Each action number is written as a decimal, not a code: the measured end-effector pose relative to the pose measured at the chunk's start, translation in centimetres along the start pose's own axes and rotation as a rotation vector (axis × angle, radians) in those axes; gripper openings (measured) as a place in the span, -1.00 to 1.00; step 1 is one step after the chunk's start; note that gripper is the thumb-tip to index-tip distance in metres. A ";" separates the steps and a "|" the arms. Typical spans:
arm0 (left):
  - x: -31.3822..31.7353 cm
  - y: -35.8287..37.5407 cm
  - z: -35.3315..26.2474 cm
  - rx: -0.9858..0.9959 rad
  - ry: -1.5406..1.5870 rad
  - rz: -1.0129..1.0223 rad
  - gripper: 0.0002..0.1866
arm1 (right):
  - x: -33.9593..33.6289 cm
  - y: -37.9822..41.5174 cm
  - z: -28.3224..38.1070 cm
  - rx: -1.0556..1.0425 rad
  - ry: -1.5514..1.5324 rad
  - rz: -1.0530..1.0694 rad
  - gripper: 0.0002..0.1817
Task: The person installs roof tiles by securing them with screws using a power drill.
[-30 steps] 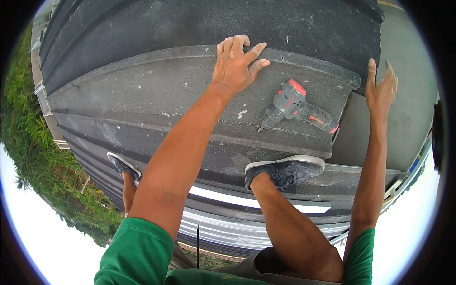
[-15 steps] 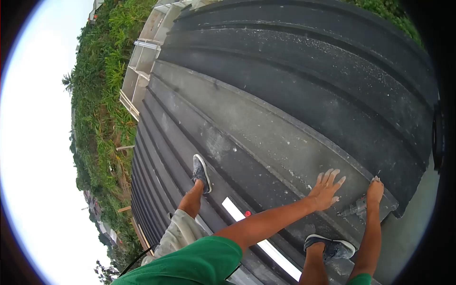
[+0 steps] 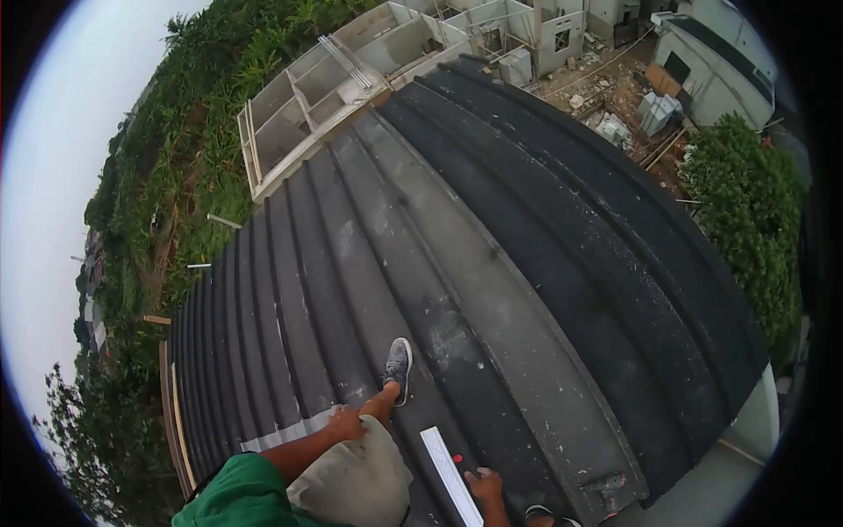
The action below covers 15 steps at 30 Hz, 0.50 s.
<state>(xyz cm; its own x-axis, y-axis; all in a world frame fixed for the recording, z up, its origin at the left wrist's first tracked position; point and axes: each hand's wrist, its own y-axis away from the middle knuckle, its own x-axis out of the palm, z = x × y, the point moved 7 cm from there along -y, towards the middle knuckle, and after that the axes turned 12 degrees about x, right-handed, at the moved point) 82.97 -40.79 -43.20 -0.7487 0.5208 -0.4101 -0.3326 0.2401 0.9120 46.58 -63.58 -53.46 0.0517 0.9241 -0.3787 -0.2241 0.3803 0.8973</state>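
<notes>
My left hand (image 3: 345,425) rests on my bent left knee at the hem of the pale shorts (image 3: 351,474); its fingers blend with the knee and cannot be told apart. Low over the dark roof, my right hand (image 3: 486,486) is empty, its fingers apart and slightly bent. Right beside its fingertips is a small red object (image 3: 457,458), too small to name. A long white strip (image 3: 450,474) lies just left of that hand. Farther right, a power drill (image 3: 608,490) lies on the roof panel, untouched by either hand.
Raised ribs run along the dark metal roof (image 3: 527,334). Its right edge (image 3: 702,457) drops off near the drill. My shoe (image 3: 398,369) stands between ribs. Unfinished walls (image 3: 307,110) lie beyond the far edge, with rubble (image 3: 606,114) and a tree (image 3: 742,211) below.
My right hand has left the drill and moved left to the red object. My left hand has lifted off the roof panel onto my knee. The view has tilted up.
</notes>
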 end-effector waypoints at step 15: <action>-3.2 5.5 2.3 0.324 0.380 -0.054 -0.30 | -9.2 16.6 7.0 0.068 -0.184 -0.080 -0.52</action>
<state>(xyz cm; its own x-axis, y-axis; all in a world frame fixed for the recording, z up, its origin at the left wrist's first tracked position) 84.82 -39.24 -36.90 -0.9116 0.1797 -0.3698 -0.2261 0.5321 0.8159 49.25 -65.48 -33.54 0.2446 0.8799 -0.4074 -0.1461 0.4488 0.8816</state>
